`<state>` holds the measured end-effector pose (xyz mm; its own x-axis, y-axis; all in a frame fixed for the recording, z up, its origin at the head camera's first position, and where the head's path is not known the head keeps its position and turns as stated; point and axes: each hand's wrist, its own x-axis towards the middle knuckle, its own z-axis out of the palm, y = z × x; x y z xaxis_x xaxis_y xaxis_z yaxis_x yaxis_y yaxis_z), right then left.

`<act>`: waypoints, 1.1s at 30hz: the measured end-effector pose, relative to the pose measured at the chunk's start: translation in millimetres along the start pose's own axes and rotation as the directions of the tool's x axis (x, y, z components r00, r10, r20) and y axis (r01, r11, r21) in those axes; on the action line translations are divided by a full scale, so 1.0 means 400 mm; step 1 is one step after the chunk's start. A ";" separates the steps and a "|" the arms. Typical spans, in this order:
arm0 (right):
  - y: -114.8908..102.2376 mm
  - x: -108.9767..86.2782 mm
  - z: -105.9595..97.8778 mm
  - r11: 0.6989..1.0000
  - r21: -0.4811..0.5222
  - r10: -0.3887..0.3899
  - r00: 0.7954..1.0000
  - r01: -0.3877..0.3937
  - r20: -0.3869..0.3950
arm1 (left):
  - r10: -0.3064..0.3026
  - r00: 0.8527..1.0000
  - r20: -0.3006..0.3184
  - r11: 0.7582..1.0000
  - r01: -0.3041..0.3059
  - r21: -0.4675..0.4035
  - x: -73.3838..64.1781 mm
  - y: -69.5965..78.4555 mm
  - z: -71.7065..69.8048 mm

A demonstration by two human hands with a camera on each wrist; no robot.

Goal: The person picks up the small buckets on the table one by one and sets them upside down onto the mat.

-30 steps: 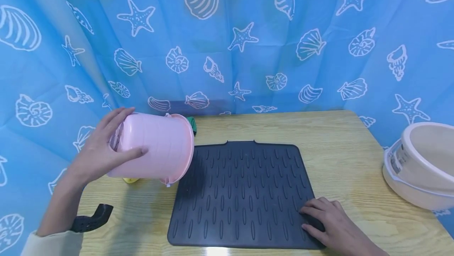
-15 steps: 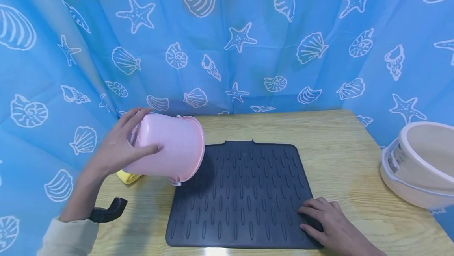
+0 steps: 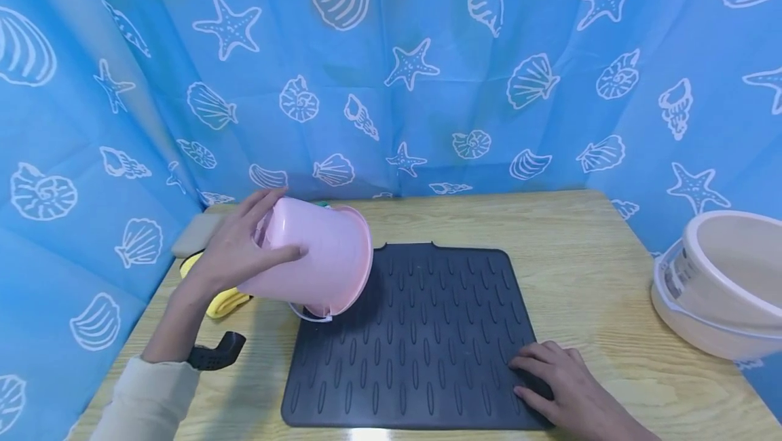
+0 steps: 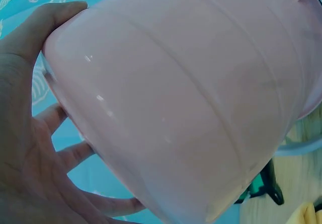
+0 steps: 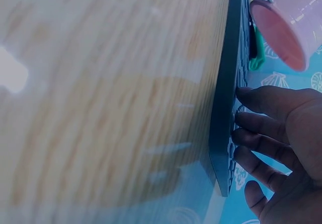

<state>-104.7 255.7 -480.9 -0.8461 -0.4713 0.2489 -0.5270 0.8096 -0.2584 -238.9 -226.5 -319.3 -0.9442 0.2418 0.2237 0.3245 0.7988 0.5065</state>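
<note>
My left hand (image 3: 238,251) grips a pink plastic bucket (image 3: 320,247) by its base end. The bucket lies on its side in the air, its mouth facing right and slightly down over the left part of a dark ribbed mat (image 3: 421,346). Its thin handle (image 3: 305,315) hangs below the rim. Up close in the left wrist view, the thumb and spread fingers (image 4: 75,156) bracket the base of the bucket. My right hand (image 3: 565,383) rests at the mat's right edge; in the right wrist view its relaxed fingertips meet the ribbed surface.
Yellow cloth (image 3: 229,302) lies on the table at left, near a flat grey item (image 3: 198,232). Something green (image 4: 257,186) sits behind the bucket. Cream-coloured tubs (image 3: 711,278) stand by the right table edge. A blue seashell curtain (image 3: 366,136) hangs along the back and sides.
My left hand has carried the tilted bucket rightward, farther over the mat, its handle swinging lower. The yellow cloth and grey item have come into view. The right hand has stayed in place.
</note>
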 end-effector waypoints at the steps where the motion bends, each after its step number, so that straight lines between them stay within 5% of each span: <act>1: 0.000 0.001 0.000 1.000 0.000 0.002 1.000 -0.002 0.005 | 0.001 1.000 0.003 1.000 -0.001 0.011 0.002 0.002 0.002; 11: 0.002 0.003 -0.002 1.000 -0.019 0.005 1.000 -0.005 0.002 | -0.018 0.999 0.047 0.989 0.010 0.151 0.027 0.041 0.014; 33: -0.001 0.001 0.008 1.000 0.011 0.021 1.000 -0.021 0.012 | -0.018 0.987 0.157 0.962 -0.026 0.270 0.085 0.121 0.081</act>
<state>-105.3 254.1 -483.6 -0.8578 -0.4584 0.2323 -0.5099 0.8155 -0.2737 -257.3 -161.7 -314.2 -0.9470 0.3110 0.0808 0.3213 0.9115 0.2568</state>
